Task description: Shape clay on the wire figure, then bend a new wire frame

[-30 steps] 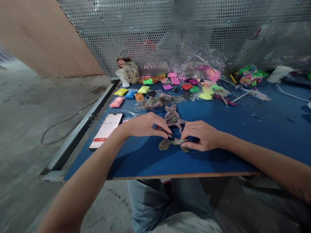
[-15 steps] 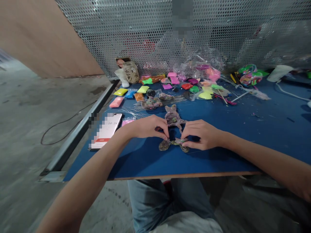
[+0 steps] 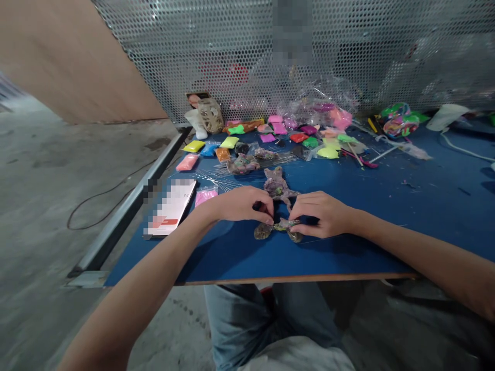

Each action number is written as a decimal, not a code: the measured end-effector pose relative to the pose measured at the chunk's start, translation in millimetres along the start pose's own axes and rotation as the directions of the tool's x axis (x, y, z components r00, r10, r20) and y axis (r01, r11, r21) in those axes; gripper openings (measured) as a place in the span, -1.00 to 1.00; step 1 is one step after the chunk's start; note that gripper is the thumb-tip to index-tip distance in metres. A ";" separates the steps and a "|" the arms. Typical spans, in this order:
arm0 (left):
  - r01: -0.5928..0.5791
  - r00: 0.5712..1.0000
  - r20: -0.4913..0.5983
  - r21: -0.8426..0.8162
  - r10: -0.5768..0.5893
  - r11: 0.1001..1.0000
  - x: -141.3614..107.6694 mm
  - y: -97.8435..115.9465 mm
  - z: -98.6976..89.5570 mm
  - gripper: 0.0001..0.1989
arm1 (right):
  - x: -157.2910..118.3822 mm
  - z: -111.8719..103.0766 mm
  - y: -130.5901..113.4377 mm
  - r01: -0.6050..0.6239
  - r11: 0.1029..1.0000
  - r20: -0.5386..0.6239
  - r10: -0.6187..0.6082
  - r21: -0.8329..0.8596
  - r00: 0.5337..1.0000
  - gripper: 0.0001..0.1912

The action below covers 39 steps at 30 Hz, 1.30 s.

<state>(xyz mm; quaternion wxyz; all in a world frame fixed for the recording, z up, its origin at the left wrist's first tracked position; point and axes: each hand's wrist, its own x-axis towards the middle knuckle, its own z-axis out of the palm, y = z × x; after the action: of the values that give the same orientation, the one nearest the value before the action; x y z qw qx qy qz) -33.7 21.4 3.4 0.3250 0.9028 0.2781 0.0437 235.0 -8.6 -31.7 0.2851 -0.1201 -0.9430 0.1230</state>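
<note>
Near the front edge of the blue table (image 3: 232, 263) lies a mottled grey clay piece (image 3: 281, 225) with rounded brownish ends. My left hand (image 3: 251, 205) pinches its left part between thumb and fingers. The fingers of my right hand (image 3: 319, 214) are closed on its right part, by the rounded end. Just beyond both hands, a grey-purple clay figure (image 3: 276, 184) with limb-like points lies flat. Farther back sits a lumpy mottled clay mass (image 3: 243, 164), beside thin metal wires (image 3: 216, 179).
A phone (image 3: 174, 208) and a pink packet (image 3: 206, 195) lie left. Behind are colourful clay packets (image 3: 231, 142), a pale openwork vase (image 3: 211, 114) and clear plastic bags (image 3: 320, 103). Sticks (image 3: 355, 154) and a white cup (image 3: 446, 117) are at right. Perforated metal (image 3: 240, 46) stands behind.
My left hand has shifted slightly right along the clay piece. My right hand stays at the same end. The view has moved a little.
</note>
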 end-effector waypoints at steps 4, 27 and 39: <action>0.089 0.996 -0.022 0.087 -0.087 0.992 -1.5 3.3 1.1 -0.62 | 1.4 0.4 -0.9 0.007 1.000 -0.044 -0.007 -0.001 0.999 -0.83; -0.200 0.965 -0.152 0.096 0.213 0.975 -0.7 22.3 5.4 -0.66 | 1.9 3.6 5.0 0.026 0.991 -0.074 -0.036 -0.133 0.997 -0.81; -0.267 0.954 -0.097 0.160 0.284 0.950 1.4 25.5 11.0 -0.71 | 4.2 2.9 -3.9 0.070 0.968 -0.053 -0.085 -0.243 0.995 -0.83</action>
<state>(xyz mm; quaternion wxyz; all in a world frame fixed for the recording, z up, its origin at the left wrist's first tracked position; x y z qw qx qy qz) -17.5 -0.2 10.2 0.2321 0.9498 0.1705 0.1221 229.3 -11.5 -30.7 0.3025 -0.1208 -0.9454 -0.0073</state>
